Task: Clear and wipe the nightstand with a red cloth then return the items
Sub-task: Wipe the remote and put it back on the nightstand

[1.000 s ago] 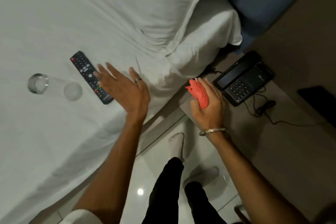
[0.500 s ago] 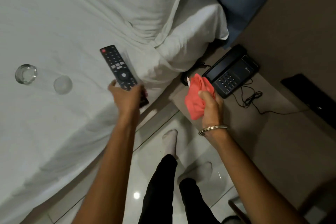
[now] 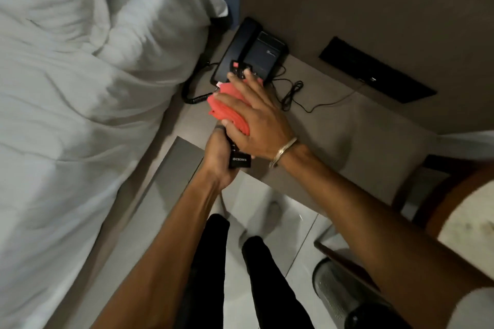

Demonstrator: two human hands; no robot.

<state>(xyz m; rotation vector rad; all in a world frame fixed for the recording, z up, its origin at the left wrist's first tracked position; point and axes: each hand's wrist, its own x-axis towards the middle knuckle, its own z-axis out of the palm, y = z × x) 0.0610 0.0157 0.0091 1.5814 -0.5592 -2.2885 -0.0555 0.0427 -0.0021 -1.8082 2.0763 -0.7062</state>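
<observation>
telephone [image 3: 250, 55] on nightstand [image 3: 347, 139], bed [image 3: 80, 115] to its left, remote [image 3: 239, 161] above the nightstand's front edge

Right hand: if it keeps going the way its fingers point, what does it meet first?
Likely the black telephone on the nightstand; the right hand points toward it, though height above it is unclear.

This is looking like a hotel bedroom. A bed [image 3: 66, 115] with white sheets and a pillow [image 3: 149, 43] is filling the left of the frame, and a black corded telephone [image 3: 256, 53] is sitting on the nightstand [image 3: 347, 136] at the centre, above a glossy tiled floor [image 3: 267, 195].
</observation>
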